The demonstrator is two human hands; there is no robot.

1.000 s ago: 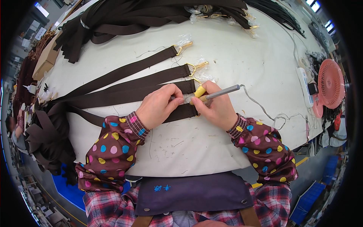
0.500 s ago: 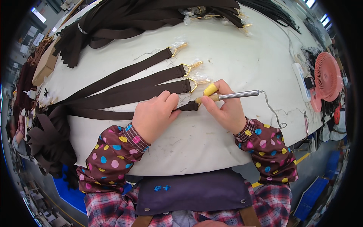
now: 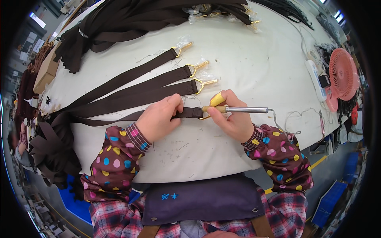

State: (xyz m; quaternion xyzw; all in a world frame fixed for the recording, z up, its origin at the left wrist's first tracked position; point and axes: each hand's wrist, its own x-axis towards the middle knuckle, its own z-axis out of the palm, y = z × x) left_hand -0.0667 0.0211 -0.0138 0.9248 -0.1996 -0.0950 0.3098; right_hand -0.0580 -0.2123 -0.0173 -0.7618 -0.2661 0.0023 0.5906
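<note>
The long dark brown cloth strap [image 3: 131, 116] lies flat on the white padded table [image 3: 246, 67], right in front of the person, and it is the nearest one of four straps laid side by side. Its end has a small gold metal clip [image 3: 205, 115] on it. The left hand [image 3: 160, 119] presses down on the strap near that end, with the fingers bent and closed on the cloth so it stays put. The right hand [image 3: 230, 117] is closed around a thin silver metal tool with a yellow grip [image 3: 238, 109], and the tool's tip sits at the strap's end by the clip. One finger of that hand wears a yellow cover. A thin wire runs from the tool's back end across the table. The three other brown straps [image 3: 143, 85] lie just above, each with its own gold clip wrapped in clear plastic. A big pile of more brown straps [image 3: 119, 23] sits at the far side of the table, and a pink round fan [image 3: 343, 73] stands at the right. The strap looks soft, light and floppy, so it would bend and slide easily. The best spot to hold it seems to be close to the clip end, flat against the table, where the hand is now.
</note>
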